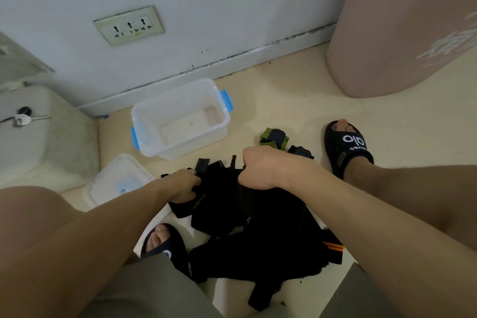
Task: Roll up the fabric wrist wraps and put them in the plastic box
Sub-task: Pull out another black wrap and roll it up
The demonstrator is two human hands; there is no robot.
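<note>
Low in the frame, black wraps heaped on the floor; left hand and right hand both clench one, likely starting a roll; next, tight winding; upper centre, plastic box empty.

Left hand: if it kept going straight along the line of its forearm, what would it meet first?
Probably the clear plastic box, standing open beyond the left hand, which grips the black wraps. Depth is unclear.
</note>
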